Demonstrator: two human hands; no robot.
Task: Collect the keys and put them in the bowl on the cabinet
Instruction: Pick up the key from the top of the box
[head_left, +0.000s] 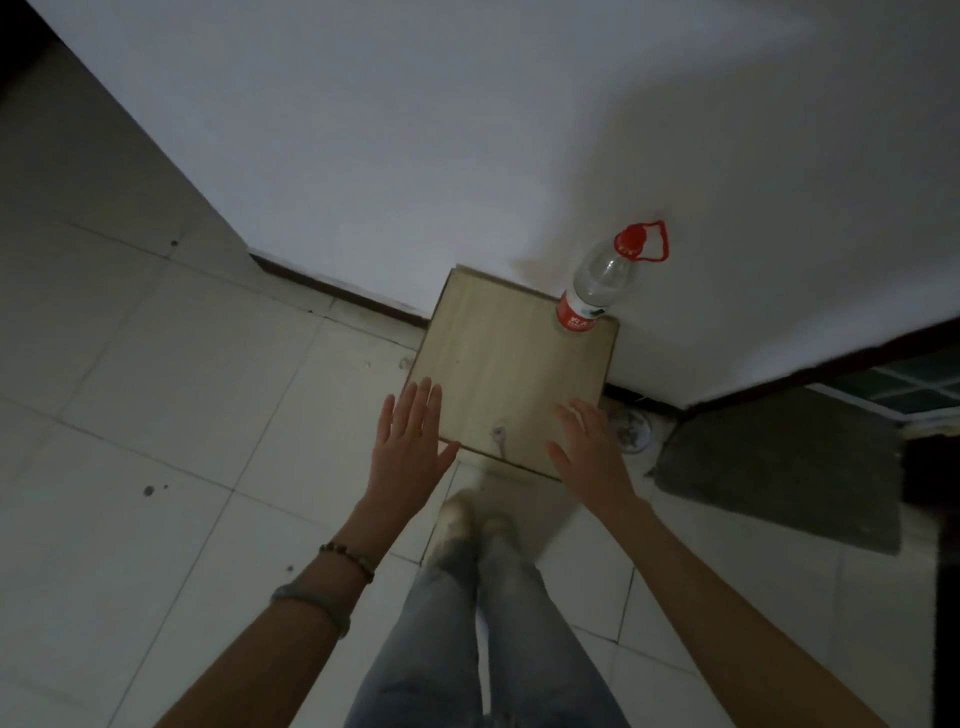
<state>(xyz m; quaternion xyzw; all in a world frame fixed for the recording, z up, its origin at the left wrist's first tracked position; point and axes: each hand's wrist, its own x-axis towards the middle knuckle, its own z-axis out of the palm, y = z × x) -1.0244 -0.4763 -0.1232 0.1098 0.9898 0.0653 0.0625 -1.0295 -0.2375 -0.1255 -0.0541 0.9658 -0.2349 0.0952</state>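
Note:
A small key (498, 435) lies on the light wooden cabinet top (498, 358), close to its near edge. My left hand (410, 441) hovers flat with fingers spread over the cabinet's near left corner. My right hand (589, 447) is spread over the near right corner. Both hands hold nothing, and the key lies between them. No bowl shows in this view.
A clear plastic bottle (597, 283) with a red cap and red label stands at the cabinet's far right corner against the white wall. A round floor drain (631, 428) and a dark grey mat (779, 462) lie to the right. My legs and shoes stand on white tiles below.

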